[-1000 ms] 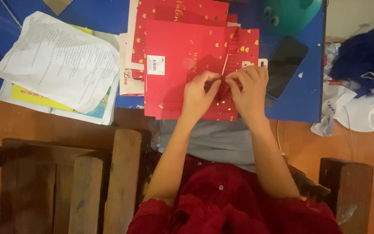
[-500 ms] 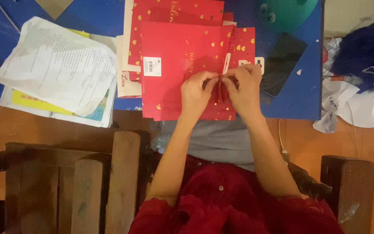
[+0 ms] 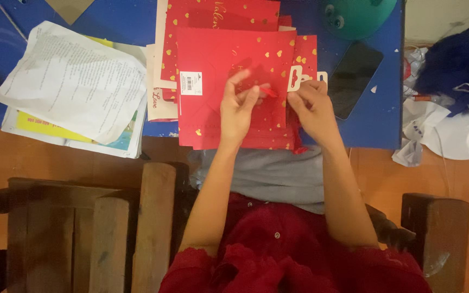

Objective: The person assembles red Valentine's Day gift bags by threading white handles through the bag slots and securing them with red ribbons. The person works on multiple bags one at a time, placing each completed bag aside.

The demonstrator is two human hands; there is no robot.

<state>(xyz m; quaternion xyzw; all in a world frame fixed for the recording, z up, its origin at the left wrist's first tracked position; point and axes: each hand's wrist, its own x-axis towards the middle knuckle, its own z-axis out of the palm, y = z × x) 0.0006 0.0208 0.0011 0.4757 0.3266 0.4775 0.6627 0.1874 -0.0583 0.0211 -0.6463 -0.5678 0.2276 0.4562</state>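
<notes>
A: Left to right, what's on the table?

B: Far left, a loose stack of printed white papers (image 3: 74,84) lying on the blue table (image 3: 386,125), with yellow and coloured sheets under it. Next, a pile of red gift bags with gold hearts (image 3: 234,54), flat, stacked, near edge overhanging the table. Top one has a white barcode sticker (image 3: 190,83).

A: Hands?

B: Both on the top bag. Left hand (image 3: 238,108) rests on it, index finger lifted, thumb and other fingers partly curled around a thin red ribbon (image 3: 268,91). Right hand (image 3: 311,106) is just beside it, fingers pinched at the bag's right edge, just below a white hang tab (image 3: 295,77). The ribbon runs between the two hands. Can't tell if the right actually has the ribbon end or only the bag.

A: Further right?

B: Dark phone (image 3: 354,78) face up on the table, just beside the bags. Green round thing (image 3: 359,16) above it. Off the table, white bags and blue cloth (image 3: 451,59) on the floor.
</notes>
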